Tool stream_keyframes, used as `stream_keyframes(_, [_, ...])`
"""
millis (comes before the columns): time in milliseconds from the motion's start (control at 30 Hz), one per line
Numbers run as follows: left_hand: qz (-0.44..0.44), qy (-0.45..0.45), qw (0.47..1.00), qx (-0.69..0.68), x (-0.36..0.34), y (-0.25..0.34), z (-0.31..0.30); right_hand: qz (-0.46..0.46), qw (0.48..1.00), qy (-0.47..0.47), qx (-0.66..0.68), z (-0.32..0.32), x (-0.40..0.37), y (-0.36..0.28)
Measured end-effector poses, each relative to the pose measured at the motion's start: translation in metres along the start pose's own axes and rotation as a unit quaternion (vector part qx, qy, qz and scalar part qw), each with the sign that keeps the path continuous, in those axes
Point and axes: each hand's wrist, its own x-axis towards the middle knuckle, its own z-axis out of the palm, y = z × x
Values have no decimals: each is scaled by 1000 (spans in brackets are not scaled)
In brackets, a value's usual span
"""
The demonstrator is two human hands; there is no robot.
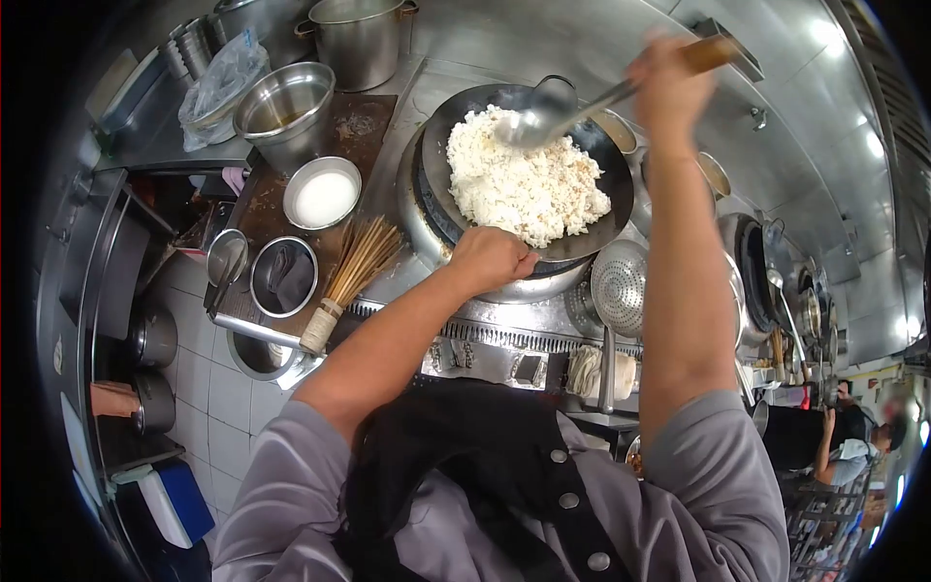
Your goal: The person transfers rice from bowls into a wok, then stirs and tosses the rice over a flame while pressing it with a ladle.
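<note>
White rice with light brown bits (524, 189) is heaped in a dark wok (606, 218) on the stove. At the wok's near rim, my left hand (493, 259) is closed; the handle or cloth it may grip is hidden under the fingers. My right hand (671, 87) is raised on the far right side, wrapped around the handle of a metal ladle (543, 121) with a wooden grip end. The ladle's bowl meets the far part of the rice, and both ladle and hand look slightly blurred.
A perforated skimmer (619, 286) lies right of the wok. On the left stand a bowl of white granules (325, 199), a bamboo brush (354, 276), a metal container (284, 278) and a large steel bowl (284, 107). Another person (844, 441) stands at the far right.
</note>
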Motion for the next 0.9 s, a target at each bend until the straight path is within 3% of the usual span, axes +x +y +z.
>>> stream_keyframes(67, [-23,-33,999,1,6,0,-3,141,985,97,-14,-14,-14,28])
stream_keyframes(100, [-15,-26,1000,-1,3,0,-4,135,989,53,-15,-32,4,26])
stream_keyframes(200, [-26,-68,997,6,9,1,-8,131,989,20,58,-47,21,-61])
stream_keyframes(267, [-20,-65,998,-6,6,3,-5,89,995,31,-13,-52,-21,-42])
stream_keyframes(333, [-31,-76,997,-11,8,4,-7,168,982,90,-13,-49,-37,-34])
stream_keyframes(400, [-9,-79,997,-4,14,1,-7,166,984,58,24,-64,-28,-50])
stream_keyframes(467, [-8,-52,998,15,11,3,-2,187,979,78,-19,-44,-53,-90])
stream_keyframes(533, [-1,-67,998,7,2,17,-2,222,962,147,-57,-41,-68,-82])
stream_keyframes(600, [-12,-88,996,31,-5,38,-13,169,977,118,-57,-56,-59,-63])
stream_keyframes(633, [-8,-105,994,23,-14,57,-31,190,975,111,-38,-53,-47,-71])
stream_keyframes(733, [73,-86,993,17,-23,63,-38,198,968,98,-121,-10,-72,-155])
stream_keyframes(767, [44,-77,995,35,-23,58,-18,157,953,124,-227,-2,-82,-140])
stream_keyframes(800, [46,-74,996,37,-35,50,0,-61,959,163,-225,-11,-88,-85])
stream_keyframes(867, [49,17,995,84,-68,52,23,-135,928,200,-283,-26,-73,-58])
stream_keyframes(900, [57,-51,995,66,-100,60,9,-138,925,201,-290,-36,-62,-75])
